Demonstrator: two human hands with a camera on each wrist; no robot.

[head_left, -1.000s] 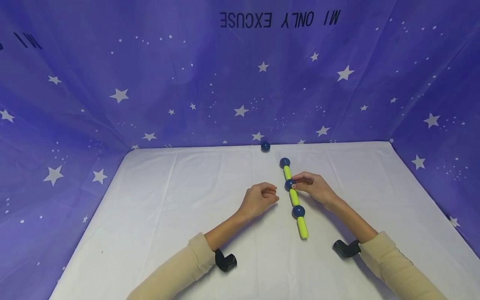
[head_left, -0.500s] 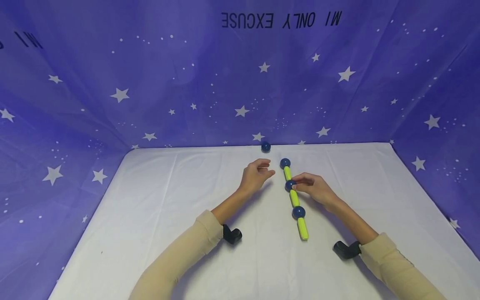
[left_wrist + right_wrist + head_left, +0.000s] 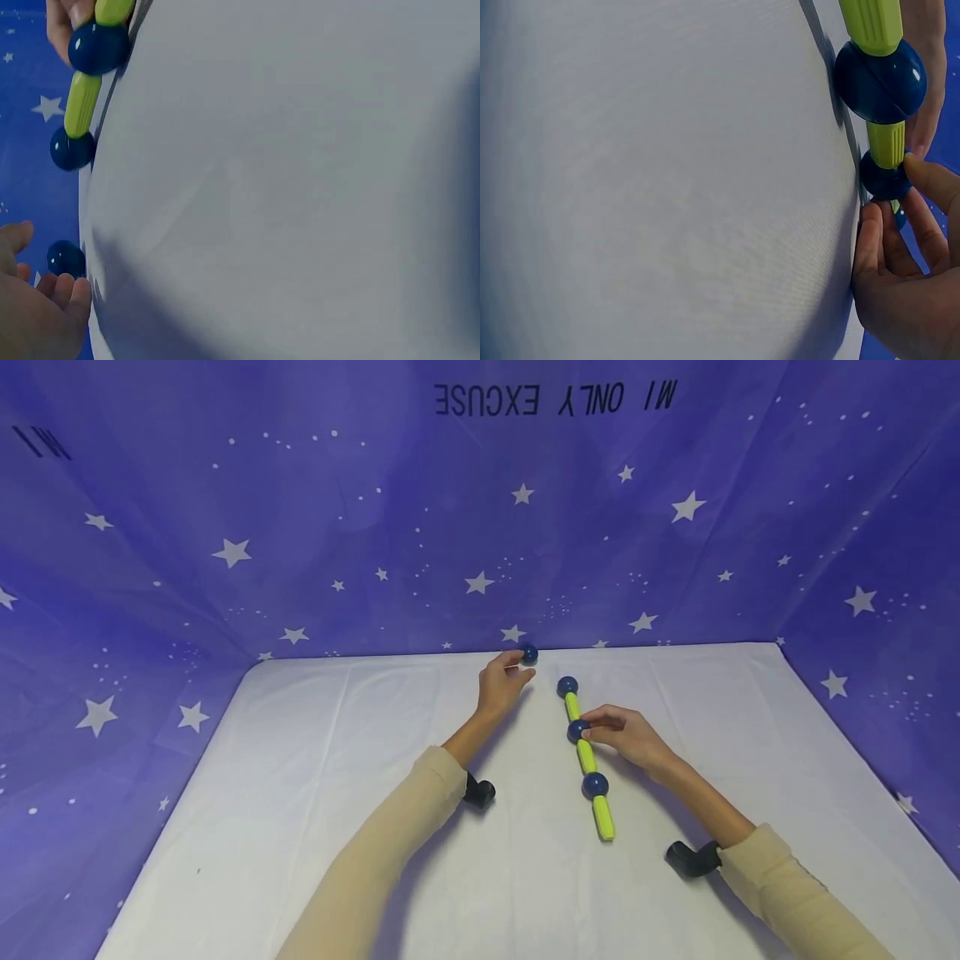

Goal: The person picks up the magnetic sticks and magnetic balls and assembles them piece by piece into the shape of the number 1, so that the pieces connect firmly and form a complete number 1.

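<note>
A chain of dark blue balls and yellow-green rods lies on the white table, running from the far ball (image 3: 567, 686) to the near rod (image 3: 603, 818). My right hand (image 3: 630, 742) pinches the chain's middle ball (image 3: 881, 180) between thumb and fingers. Beyond the chain's far end, a loose blue ball (image 3: 530, 654) sits close to the table's back edge. My left hand (image 3: 498, 690) reaches to it, index fingertip right at its left side. In the left wrist view, thumb and fingers stand apart near that loose ball (image 3: 66, 259).
The white cloth-covered table (image 3: 360, 760) meets a purple star-printed curtain (image 3: 420, 510) at the back and sides. Black wrist mounts (image 3: 692, 858) stick out from both beige sleeves (image 3: 795, 885).
My left hand has moved forward from beside the middle of the chain to the loose ball at the back. The right hand keeps its pinch on the middle ball in place.
</note>
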